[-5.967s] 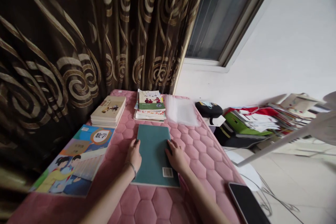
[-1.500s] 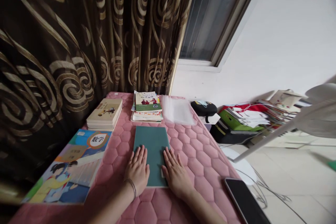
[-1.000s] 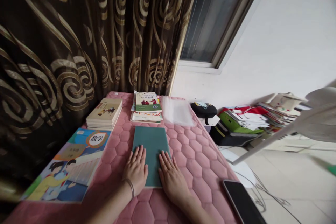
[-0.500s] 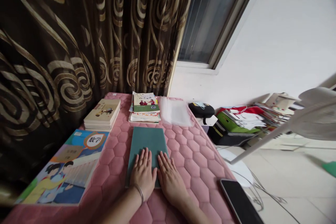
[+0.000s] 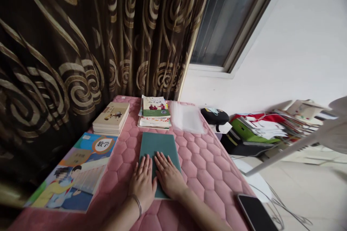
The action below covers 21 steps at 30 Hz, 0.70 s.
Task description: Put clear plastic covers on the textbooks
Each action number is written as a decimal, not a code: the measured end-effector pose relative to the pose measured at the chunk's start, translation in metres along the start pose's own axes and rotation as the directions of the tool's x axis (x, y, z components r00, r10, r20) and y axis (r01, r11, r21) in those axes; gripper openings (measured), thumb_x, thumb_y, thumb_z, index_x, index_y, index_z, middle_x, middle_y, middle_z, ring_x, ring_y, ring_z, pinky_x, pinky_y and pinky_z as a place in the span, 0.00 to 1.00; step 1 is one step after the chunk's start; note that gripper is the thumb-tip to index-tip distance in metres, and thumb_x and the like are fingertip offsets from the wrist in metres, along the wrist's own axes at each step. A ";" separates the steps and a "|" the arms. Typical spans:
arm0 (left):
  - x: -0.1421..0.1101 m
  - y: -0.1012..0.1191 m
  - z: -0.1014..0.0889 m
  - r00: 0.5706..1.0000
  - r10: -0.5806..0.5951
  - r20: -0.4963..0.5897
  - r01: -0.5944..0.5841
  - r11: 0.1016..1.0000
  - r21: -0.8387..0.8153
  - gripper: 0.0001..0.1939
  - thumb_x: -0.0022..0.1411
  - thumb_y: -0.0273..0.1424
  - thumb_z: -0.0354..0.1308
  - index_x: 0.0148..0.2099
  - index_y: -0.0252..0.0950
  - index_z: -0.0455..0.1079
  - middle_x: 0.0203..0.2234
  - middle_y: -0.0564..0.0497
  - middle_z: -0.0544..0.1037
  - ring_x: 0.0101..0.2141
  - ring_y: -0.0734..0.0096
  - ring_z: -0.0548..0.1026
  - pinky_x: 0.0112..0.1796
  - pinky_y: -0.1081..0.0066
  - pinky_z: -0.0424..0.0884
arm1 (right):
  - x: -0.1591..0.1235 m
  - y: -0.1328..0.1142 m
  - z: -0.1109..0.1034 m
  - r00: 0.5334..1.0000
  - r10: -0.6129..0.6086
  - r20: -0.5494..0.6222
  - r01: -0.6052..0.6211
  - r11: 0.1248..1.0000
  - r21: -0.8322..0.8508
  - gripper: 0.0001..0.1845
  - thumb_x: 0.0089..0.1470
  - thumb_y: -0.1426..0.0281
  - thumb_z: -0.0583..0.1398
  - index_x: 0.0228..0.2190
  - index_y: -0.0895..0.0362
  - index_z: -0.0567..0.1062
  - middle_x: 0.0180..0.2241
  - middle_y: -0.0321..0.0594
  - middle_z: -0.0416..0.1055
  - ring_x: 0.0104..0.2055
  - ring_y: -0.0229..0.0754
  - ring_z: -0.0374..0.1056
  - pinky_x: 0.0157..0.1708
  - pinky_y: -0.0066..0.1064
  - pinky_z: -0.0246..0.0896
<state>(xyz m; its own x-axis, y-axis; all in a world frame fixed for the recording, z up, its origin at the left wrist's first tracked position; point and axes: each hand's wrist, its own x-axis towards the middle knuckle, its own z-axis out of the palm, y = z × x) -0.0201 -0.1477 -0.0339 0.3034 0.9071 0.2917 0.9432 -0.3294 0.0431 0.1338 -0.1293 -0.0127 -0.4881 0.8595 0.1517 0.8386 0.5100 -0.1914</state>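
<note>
A teal-covered book (image 5: pixel 158 142) lies flat on the pink quilted surface (image 5: pixel 203 173), in front of me. My left hand (image 5: pixel 142 182) rests on its left side with the fingers stretched out; a bracelet circles that wrist. On the middle of the cover lies my right hand (image 5: pixel 169 177), palm down, fingers extended and slightly apart. Neither hand grasps anything. To the left is a colourful maths textbook (image 5: pixel 78 169), and behind it a stack of beige books (image 5: pixel 111 117). A pile of booklets (image 5: pixel 154 112) sits beyond the teal book.
Clear plastic sleeves (image 5: pixel 187 117) lie right of the booklets. A phone (image 5: pixel 256 211) rests at the right edge. Past it stand a white fan (image 5: pixel 292 142) and cables on the floor, with a black pouch (image 5: pixel 214 115) and piled papers behind. A patterned curtain (image 5: pixel 151 36) hangs at the back.
My right hand has slid left across the teal book, from its right edge to the middle of the cover. My left hand has shifted to the book's left edge. The view has turned slightly left.
</note>
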 end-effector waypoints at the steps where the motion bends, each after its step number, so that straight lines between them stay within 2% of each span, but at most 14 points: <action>1: 0.000 0.000 0.001 1.000 -0.001 -0.004 0.001 1.000 -0.002 0.29 0.62 0.32 0.43 0.65 0.29 0.54 0.64 0.43 0.55 0.62 0.56 0.55 0.58 0.54 0.57 | 0.010 0.004 0.000 0.999 -0.031 -0.008 0.031 0.999 0.012 0.28 0.63 0.66 0.44 0.63 0.58 0.52 0.65 0.42 0.43 0.67 0.46 0.39 0.64 0.45 0.39; 5: -0.001 -0.003 0.003 1.000 0.010 -0.019 -0.011 1.000 -0.026 0.30 0.64 0.36 0.44 0.65 0.28 0.54 0.64 0.42 0.55 0.63 0.56 0.53 0.58 0.56 0.57 | 0.051 0.032 -0.003 0.999 -0.034 -0.003 0.034 0.999 0.025 0.28 0.64 0.65 0.44 0.62 0.60 0.54 0.65 0.43 0.46 0.67 0.43 0.40 0.64 0.43 0.37; 8: -0.001 -0.004 0.002 1.000 0.018 -0.007 -0.018 0.999 -0.044 0.30 0.64 0.37 0.43 0.64 0.26 0.54 0.64 0.41 0.54 0.63 0.56 0.53 0.59 0.59 0.56 | 0.072 0.054 -0.006 0.998 0.061 0.018 -0.062 0.998 0.014 0.28 0.63 0.66 0.44 0.61 0.64 0.55 0.64 0.47 0.47 0.66 0.44 0.42 0.64 0.42 0.37; 11: -0.001 -0.003 -0.002 1.000 0.003 0.022 -0.001 0.998 -0.070 0.29 0.65 0.36 0.42 0.65 0.28 0.54 0.64 0.43 0.55 0.63 0.58 0.53 0.59 0.60 0.57 | 0.082 0.065 -0.009 0.992 0.129 0.008 -0.129 0.992 0.006 0.27 0.63 0.67 0.44 0.61 0.65 0.56 0.64 0.49 0.48 0.66 0.44 0.42 0.64 0.42 0.37; 14: 0.000 -0.002 -0.007 0.997 -0.053 0.051 0.058 0.993 -0.104 0.27 0.66 0.33 0.40 0.65 0.32 0.54 0.64 0.44 0.55 0.63 0.59 0.53 0.57 0.60 0.59 | 0.081 0.063 -0.011 0.988 0.153 -0.011 -0.153 0.988 -0.003 0.27 0.63 0.68 0.44 0.60 0.66 0.57 0.63 0.51 0.49 0.66 0.45 0.42 0.64 0.42 0.38; 17: 0.001 -0.005 -0.011 0.991 -0.136 0.011 0.136 0.980 -0.149 0.24 0.65 0.28 0.41 0.62 0.35 0.60 0.64 0.43 0.56 0.62 0.57 0.56 0.56 0.58 0.61 | 0.070 0.051 -0.013 0.977 0.213 -0.028 -0.214 0.977 -0.019 0.27 0.62 0.70 0.45 0.60 0.67 0.58 0.63 0.53 0.49 0.66 0.48 0.43 0.63 0.44 0.40; 21: 0.006 -0.013 -0.016 0.971 -0.235 -0.045 0.222 0.954 -0.202 0.22 0.62 0.22 0.45 0.55 0.40 0.69 0.57 0.41 0.65 0.56 0.56 0.64 0.53 0.57 0.63 | 0.041 0.023 -0.016 0.977 0.215 0.005 -0.215 0.977 -0.011 0.27 0.61 0.73 0.45 0.60 0.66 0.58 0.64 0.52 0.46 0.66 0.51 0.40 0.63 0.45 0.41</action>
<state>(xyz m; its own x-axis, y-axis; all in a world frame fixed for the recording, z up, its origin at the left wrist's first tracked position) -0.0325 -0.1421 -0.0169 0.0665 0.9463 0.3162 0.9399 -0.1658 0.2985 0.1364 -0.0828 0.0044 -0.2976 0.9492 0.1023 0.9265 0.3130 -0.2087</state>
